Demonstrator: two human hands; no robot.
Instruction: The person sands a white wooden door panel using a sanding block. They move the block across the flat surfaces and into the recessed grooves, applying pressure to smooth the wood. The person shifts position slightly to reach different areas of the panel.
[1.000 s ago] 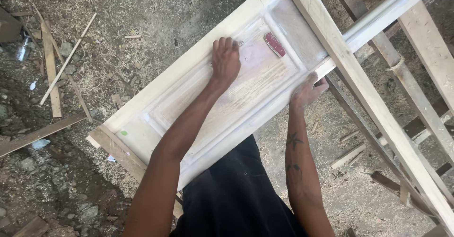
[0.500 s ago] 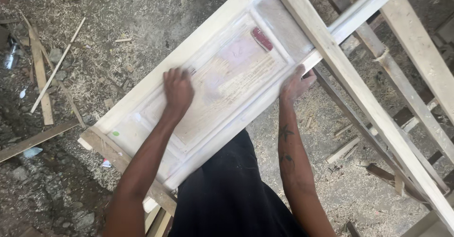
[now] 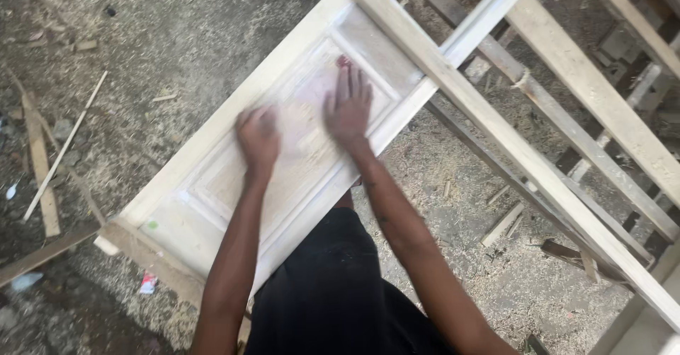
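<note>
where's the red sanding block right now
In the head view the red block lies on the pale wooden door panel, upper centre, mostly hidden under the right hand fingertips.

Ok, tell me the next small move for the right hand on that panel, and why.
Probably close the right hand on the small red piece peeking out at its fingertips. That hand lies flat on the pale raised panel, fingers spread toward the red piece, while the left hand is blurred on the panel's centre. What the left hand holds cannot be told.
</note>
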